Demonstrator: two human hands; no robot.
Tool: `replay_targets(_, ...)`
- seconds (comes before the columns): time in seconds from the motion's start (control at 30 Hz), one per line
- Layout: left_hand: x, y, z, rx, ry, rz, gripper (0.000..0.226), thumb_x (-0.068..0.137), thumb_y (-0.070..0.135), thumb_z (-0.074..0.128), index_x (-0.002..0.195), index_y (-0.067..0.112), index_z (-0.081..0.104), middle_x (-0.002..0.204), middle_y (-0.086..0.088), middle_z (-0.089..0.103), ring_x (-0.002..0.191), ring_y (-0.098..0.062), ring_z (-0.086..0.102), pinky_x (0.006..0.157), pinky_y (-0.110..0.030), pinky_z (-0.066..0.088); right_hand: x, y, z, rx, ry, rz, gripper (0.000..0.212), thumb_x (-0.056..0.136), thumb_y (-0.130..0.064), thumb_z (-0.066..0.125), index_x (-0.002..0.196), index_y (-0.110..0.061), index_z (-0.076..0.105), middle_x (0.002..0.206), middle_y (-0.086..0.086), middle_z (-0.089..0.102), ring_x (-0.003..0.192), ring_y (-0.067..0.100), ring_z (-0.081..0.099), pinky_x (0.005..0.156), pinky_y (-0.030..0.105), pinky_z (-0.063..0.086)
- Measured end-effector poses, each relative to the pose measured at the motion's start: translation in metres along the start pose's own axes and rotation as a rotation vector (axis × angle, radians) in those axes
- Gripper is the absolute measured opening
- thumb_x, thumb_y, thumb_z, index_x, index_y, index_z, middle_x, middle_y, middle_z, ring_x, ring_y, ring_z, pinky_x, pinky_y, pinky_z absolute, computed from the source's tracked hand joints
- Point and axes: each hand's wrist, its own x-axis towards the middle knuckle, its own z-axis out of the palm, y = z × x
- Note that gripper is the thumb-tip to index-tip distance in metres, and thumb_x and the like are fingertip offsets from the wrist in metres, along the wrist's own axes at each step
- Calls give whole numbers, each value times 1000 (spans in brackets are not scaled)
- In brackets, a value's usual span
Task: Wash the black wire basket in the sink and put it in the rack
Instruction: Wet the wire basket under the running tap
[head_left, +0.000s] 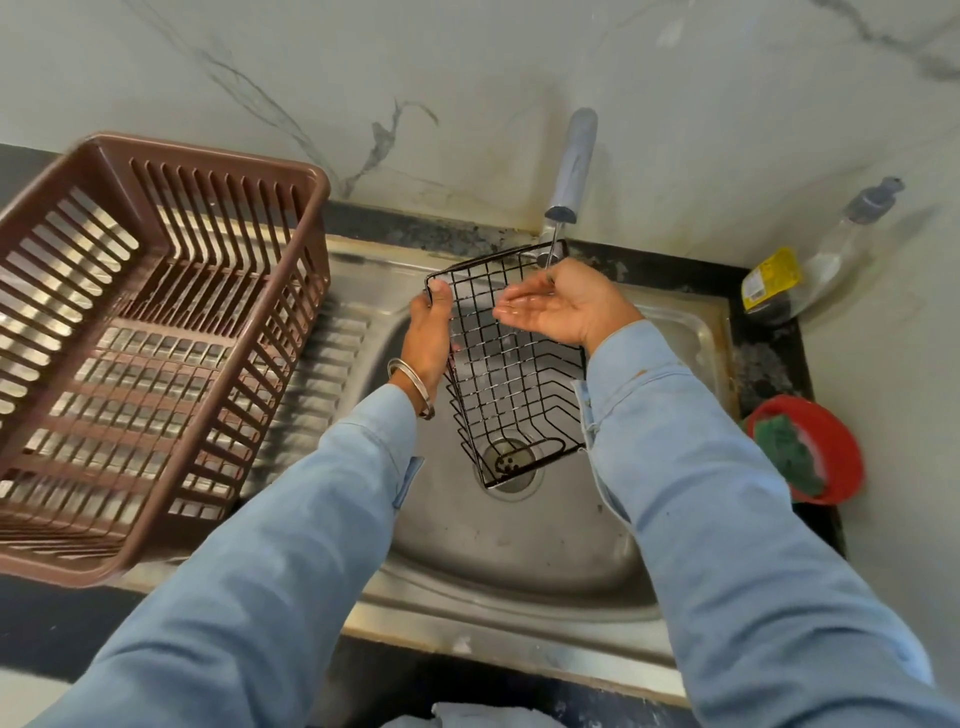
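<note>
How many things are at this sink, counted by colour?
Black: 1, wire basket
Brown: 1, rack
Red: 1, dish
Green: 1, scrubber
Clear: 1, bottle
Total: 5

The brown dish rack (150, 343) runs off the left edge — the yellow bottle label (770, 281) too blurred to read; left hand (428, 332) fingers hidden behind the black wire basket (511, 374).
</note>
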Motion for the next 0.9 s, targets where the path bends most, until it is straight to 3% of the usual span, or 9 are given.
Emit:
replay_targets(0.1,4,5,-1,-13,-13,33,94,69,82,32,139,19,37,138,-12,51,118,-30,56,95,-50,50,-2,-2,0,36,-35,-5,25,90,9,34,100,18,55,124,37,50,118,46,51,100,48,45)
replay_targets(0.23,7,6,-1,7,-6,61,61,95,63,27,139,21,37,134,-9,52,92,-22,58,81,-40,52,0,-6,0,68,48,-57,28,90,10,34,105,15,56,123,35,52,116,43,54,97,47,48)
replay_targets(0.37,7,5,0,-16,-16,44,69,90,68,30,139,19,37,131,-7,55,102,-26,62,79,-42,54,-5,0,4,7,-14,-7,32,88,12,37,117,18,52,120,36,54,114,46,54,95,48,49)
replay_targets(0.5,6,4,-1,-56,-16,27,70,86,71,30,137,22,38,120,-8,56,95,-26,61,79,-43,52,-4,-2,0,-27,30,-11,25,87,13,39,105,16,56,122,35,53,115,43,54,97,46,48)
replay_targets(0.6,9,5,-2,-77,-8,29,65,91,67,29,138,23,36,125,-9,55,108,-30,60,91,-46,52,-9,-1,-2,-15,-22,13,22,87,13,39,101,16,57,120,34,54,115,44,54,97,48,47)
replay_targets(0.67,9,6,-2,-68,0,39,58,96,61,28,140,23,35,134,-10,50,116,-31,56,88,-40,51,-10,-3,-3,12,-7,-19,22,89,11,36,92,14,57,122,34,53,116,44,53,100,48,45)
replay_targets(0.73,9,8,-2,-54,-8,55,57,97,59,27,140,23,34,141,-11,47,121,-31,53,85,-36,50,-11,-4,-3,5,-28,-15,23,89,11,36,96,16,57,117,35,56,114,45,55,99,48,46)
replay_targets(0.9,9,10,-4,-31,-14,57,60,95,64,27,141,26,32,136,-8,49,111,-29,57,92,-44,49,-4,-2,-4,-31,27,-29,25,90,8,38,106,14,56,121,33,56,112,42,57,93,44,51)
